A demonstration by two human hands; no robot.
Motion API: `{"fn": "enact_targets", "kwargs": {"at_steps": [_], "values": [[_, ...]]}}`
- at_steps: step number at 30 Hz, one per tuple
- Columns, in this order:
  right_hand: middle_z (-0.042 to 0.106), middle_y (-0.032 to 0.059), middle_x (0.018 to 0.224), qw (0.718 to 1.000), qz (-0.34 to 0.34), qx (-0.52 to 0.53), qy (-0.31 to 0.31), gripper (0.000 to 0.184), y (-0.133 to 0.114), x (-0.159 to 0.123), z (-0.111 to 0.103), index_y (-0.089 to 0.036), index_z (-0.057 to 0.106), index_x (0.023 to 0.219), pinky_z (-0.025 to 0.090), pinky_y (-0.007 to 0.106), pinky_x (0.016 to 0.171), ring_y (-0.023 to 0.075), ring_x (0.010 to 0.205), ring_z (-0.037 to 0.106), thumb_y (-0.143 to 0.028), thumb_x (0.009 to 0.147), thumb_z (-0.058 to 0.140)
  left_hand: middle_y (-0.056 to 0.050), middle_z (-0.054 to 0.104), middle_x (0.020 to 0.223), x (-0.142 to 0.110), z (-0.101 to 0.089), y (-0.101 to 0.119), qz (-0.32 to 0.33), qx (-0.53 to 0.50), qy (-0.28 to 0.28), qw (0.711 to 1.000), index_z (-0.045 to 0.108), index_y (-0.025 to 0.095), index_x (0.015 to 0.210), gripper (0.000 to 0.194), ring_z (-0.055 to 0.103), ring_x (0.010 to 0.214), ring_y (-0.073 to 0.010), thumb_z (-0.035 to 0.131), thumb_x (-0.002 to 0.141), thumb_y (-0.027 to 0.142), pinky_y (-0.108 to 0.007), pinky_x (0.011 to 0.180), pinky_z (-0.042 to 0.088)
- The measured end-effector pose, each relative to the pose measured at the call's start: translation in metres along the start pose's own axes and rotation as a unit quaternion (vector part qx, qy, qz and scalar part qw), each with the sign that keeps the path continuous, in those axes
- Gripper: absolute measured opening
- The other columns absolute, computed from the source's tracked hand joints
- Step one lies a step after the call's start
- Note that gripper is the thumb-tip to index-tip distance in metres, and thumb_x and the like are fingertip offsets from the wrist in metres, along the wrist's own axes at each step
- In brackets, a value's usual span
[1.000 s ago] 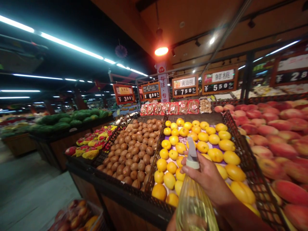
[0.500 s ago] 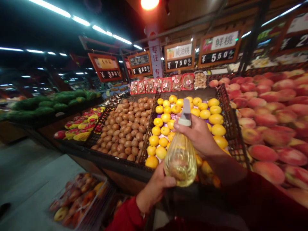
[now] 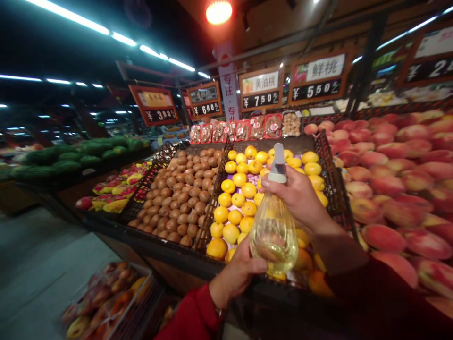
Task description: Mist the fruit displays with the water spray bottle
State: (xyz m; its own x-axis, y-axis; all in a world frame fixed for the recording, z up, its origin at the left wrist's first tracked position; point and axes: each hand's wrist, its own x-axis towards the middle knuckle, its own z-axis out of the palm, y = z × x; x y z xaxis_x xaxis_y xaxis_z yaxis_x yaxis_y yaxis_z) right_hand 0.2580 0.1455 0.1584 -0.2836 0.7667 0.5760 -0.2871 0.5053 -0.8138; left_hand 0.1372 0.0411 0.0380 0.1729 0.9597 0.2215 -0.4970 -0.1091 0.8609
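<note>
A clear, ribbed spray bottle (image 3: 274, 231) with a grey head and white collar tilts away from me above the yellow fruit; pale yellowish liquid shows in its wide lower part. My right hand (image 3: 300, 196) is closed around the neck just below the collar, its far fingers hidden. Lower down, my left hand (image 3: 239, 269) grips the bottle's left side near the base, thumb in front, other fingers behind. Under and beyond the bottle lie rows of yellow nectarines (image 3: 234, 217) in a black crate (image 3: 340, 189), partly covered by my hands.
Brown kiwifruit (image 3: 182, 198) fill the crate to the left, and large peaches (image 3: 399, 189) are heaped at the right. Wrapped packs (image 3: 242, 130) line the back below hanging price signs (image 3: 261, 89). Watermelons (image 3: 78, 153) lie far left. A bin of bagged fruit (image 3: 109, 293) stands low at front left.
The bottle and both hands have shifted slightly right in view, with the grip unchanged. The crates have slid a little left as the camera moved.
</note>
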Motion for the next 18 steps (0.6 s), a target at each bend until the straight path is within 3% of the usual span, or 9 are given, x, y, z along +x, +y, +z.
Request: {"fn": "enact_targets", "kwargs": {"at_steps": [3,7,11,18], "values": [[0.066,0.0007,0.085,1.0,0.004,-0.005,-0.008,0.036,-0.004,0.0,-0.013,-0.017,0.064,0.098,0.051,0.032,0.071,0.019,0.075,0.062,-0.039,0.073,0.08,-0.011,0.071,0.113,0.008,0.011,-0.002,0.012,0.002,-0.013,1.0,0.063,0.014,0.124,0.077,0.067,0.1,-0.0223,0.088,0.058,0.045,-0.031,0.092,0.051],[0.068,0.0024,0.086,0.999,0.0,-0.049,-0.019,0.033,0.005,-0.002,-0.027,-0.017,0.064,0.095,0.051,0.033,0.075,0.0211,0.079,0.063,-0.038,0.074,0.079,-0.011,0.07,0.114,0.016,0.016,-0.008,0.0,-0.024,-0.03,0.999,0.063,0.014,0.125,0.073,0.067,0.097,-0.02,0.087,0.057,0.027,-0.031,0.089,0.051],[0.069,0.0036,0.09,0.998,0.025,-0.049,0.005,0.036,0.024,0.001,-0.029,-0.017,0.064,0.098,0.051,0.034,0.076,0.0227,0.082,0.063,-0.043,0.076,0.077,-0.01,0.069,0.107,0.028,0.001,-0.012,-0.002,-0.009,-0.072,0.997,0.064,0.014,0.123,0.07,0.065,0.091,-0.0174,0.086,0.058,0.027,-0.029,0.084,0.049],[0.069,0.0036,0.086,0.996,0.053,-0.052,0.053,0.04,0.043,0.011,-0.024,-0.017,0.063,0.103,0.053,0.033,0.073,0.0225,0.079,0.065,-0.045,0.079,0.076,-0.014,0.068,0.116,0.058,-0.027,0.007,-0.045,0.006,-0.157,0.987,0.05,0.013,0.14,0.094,0.064,0.093,-0.0146,0.09,0.057,0.037,-0.024,0.084,0.046]]}}
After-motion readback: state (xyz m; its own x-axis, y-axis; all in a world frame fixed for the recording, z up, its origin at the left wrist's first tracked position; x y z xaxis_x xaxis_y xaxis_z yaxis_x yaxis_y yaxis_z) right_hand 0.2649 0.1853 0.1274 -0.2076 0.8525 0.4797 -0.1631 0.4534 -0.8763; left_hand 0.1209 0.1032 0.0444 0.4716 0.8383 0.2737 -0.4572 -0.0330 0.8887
